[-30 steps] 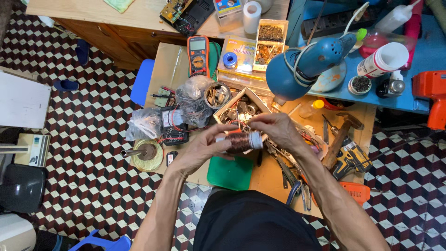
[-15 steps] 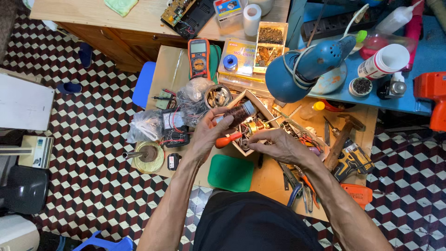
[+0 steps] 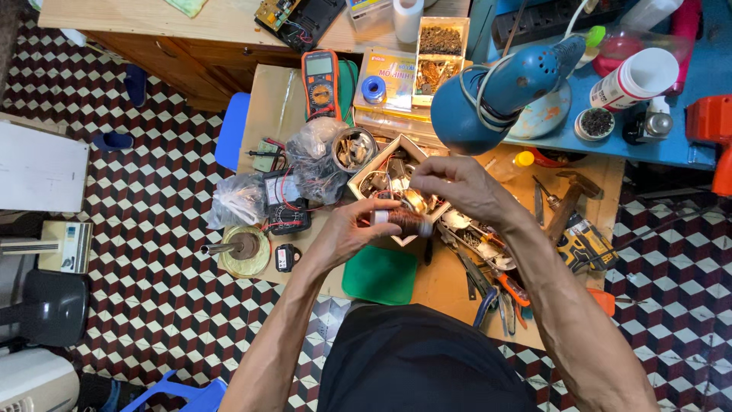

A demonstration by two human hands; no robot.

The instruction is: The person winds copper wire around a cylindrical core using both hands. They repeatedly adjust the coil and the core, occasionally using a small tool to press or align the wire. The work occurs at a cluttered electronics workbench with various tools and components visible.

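Shifted since the earlier frame: coil, copper-wound, now lower, over the desk's near edge beside the parts box. Left hand: fingers closed around the coil's left end. Right hand: raised above the coil, fingertips pinched; contents too small to tell. Green lid below. Pliers right. Blue lamp at far edge.

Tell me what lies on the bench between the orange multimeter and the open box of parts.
In the head view, between the orange multimeter and the open box of parts lie crumpled clear plastic bags and a small round tin.
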